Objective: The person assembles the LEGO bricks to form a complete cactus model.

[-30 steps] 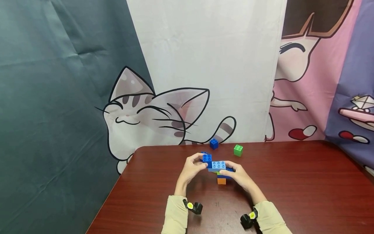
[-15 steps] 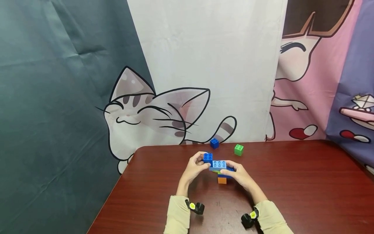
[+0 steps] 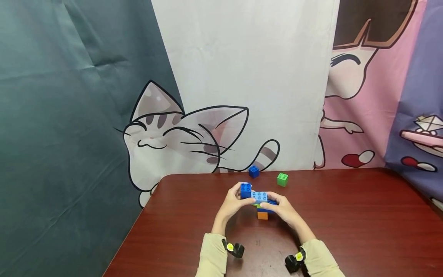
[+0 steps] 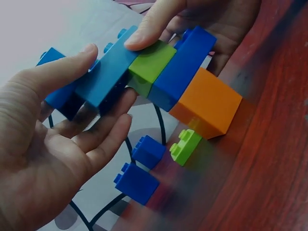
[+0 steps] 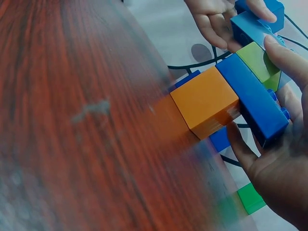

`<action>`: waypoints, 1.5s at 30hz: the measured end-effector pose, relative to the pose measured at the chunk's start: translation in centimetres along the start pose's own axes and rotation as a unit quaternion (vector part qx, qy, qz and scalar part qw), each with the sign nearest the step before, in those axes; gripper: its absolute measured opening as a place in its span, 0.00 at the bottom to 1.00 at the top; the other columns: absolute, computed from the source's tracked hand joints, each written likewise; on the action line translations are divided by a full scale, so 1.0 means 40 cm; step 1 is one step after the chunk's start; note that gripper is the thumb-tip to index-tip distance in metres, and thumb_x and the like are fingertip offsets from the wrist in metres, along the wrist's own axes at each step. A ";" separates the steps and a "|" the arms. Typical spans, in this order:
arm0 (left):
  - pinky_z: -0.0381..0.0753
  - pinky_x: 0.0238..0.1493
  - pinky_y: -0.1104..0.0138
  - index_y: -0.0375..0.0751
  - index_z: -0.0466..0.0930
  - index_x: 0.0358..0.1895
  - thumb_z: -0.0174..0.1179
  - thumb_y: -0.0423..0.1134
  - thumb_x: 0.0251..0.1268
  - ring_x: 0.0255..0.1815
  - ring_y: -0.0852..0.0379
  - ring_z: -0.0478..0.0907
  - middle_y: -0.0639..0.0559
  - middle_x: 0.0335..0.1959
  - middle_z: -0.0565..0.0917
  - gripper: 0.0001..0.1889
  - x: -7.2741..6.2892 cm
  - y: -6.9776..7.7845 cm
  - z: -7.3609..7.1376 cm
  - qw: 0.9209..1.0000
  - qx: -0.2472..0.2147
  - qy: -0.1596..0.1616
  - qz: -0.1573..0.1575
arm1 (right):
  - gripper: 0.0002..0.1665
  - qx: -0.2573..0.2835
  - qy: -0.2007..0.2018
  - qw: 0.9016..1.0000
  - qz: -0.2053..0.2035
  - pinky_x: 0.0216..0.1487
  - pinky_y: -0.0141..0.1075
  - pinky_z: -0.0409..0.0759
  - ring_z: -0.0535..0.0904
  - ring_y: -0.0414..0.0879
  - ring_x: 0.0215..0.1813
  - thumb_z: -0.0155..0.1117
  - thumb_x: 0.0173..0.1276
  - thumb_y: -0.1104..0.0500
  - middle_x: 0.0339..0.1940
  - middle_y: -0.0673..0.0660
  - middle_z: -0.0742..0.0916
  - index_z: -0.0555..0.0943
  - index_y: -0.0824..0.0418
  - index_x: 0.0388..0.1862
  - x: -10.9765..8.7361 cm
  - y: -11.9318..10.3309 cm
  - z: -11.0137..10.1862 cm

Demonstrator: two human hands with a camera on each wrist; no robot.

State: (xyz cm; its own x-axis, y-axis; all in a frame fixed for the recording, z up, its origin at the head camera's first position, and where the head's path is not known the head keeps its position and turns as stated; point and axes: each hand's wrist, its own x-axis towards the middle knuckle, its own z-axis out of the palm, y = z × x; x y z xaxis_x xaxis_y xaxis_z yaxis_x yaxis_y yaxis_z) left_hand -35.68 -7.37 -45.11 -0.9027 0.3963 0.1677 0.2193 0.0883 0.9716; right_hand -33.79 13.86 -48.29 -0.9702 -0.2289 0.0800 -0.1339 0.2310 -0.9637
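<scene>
Left hand (image 3: pixel 231 204) and right hand (image 3: pixel 284 207) on a multicoloured plastic-brick tower (image 4: pixel 153 63): pressing together, by the look!
Nearest, the tower's square orange block (image 3: pixel 262 216), touching the worktop (image 3: pixel 173 231) or not, I can't tell. Right hand's fingers clamp the middle, left hand's pinch the long light-blue brick (image 3: pixel 259 196). Next move seems to call for even, square pressure. Beyond: a loose bright-green block (image 3: pixel 282 179), then a loose dark-blue block (image 3: pixel 253 172).
</scene>
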 end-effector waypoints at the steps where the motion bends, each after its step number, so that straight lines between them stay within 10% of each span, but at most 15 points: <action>1: 0.79 0.62 0.60 0.40 0.71 0.62 0.65 0.35 0.62 0.54 0.53 0.80 0.39 0.56 0.81 0.24 -0.001 -0.002 0.002 1.000 0.001 0.002 0.001 | 0.30 0.001 0.001 1.000 0.001 0.55 0.31 0.79 0.78 0.45 0.52 0.64 0.68 0.52 0.60 0.64 0.82 0.73 0.64 0.65 0.001 0.003 0.002; 23: 0.80 0.60 0.59 0.39 0.71 0.60 0.67 0.35 0.60 0.52 0.55 0.77 0.40 0.53 0.81 0.25 -0.001 -0.012 0.037 0.999 -0.023 0.048 -0.009 | 0.30 0.003 0.006 1.000 -0.002 0.59 0.42 0.80 0.78 0.50 0.53 0.65 0.67 0.52 0.60 0.65 0.81 0.73 0.63 0.64 0.001 0.006 0.005; 34: 0.79 0.61 0.58 0.40 0.71 0.59 0.68 0.35 0.59 0.53 0.55 0.76 0.42 0.53 0.80 0.25 0.001 -0.010 0.042 0.997 -0.025 0.063 -0.026 | 0.28 0.007 -0.010 1.000 -0.019 0.52 0.27 0.77 0.77 0.47 0.51 0.64 0.68 0.53 0.58 0.65 0.82 0.74 0.64 0.63 0.003 0.003 0.000; 45: 0.79 0.61 0.54 0.40 0.71 0.58 0.68 0.37 0.59 0.54 0.52 0.77 0.42 0.52 0.81 0.25 0.002 -0.008 0.049 0.997 0.005 0.072 -0.019 | 0.45 0.035 0.059 0.997 0.040 0.66 0.49 0.75 0.75 0.59 0.66 0.24 0.78 0.34 0.66 0.67 0.78 0.72 0.67 0.67 0.011 0.026 -0.035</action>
State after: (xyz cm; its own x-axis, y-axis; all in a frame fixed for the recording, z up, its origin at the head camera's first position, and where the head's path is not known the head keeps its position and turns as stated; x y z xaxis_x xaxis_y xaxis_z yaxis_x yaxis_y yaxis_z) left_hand -35.11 -5.59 -45.74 -0.9539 0.2574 0.1546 0.1879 0.1101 0.9760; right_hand -34.65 15.33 -48.91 -0.9946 -0.0995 0.0283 -0.0455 0.1755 -0.9834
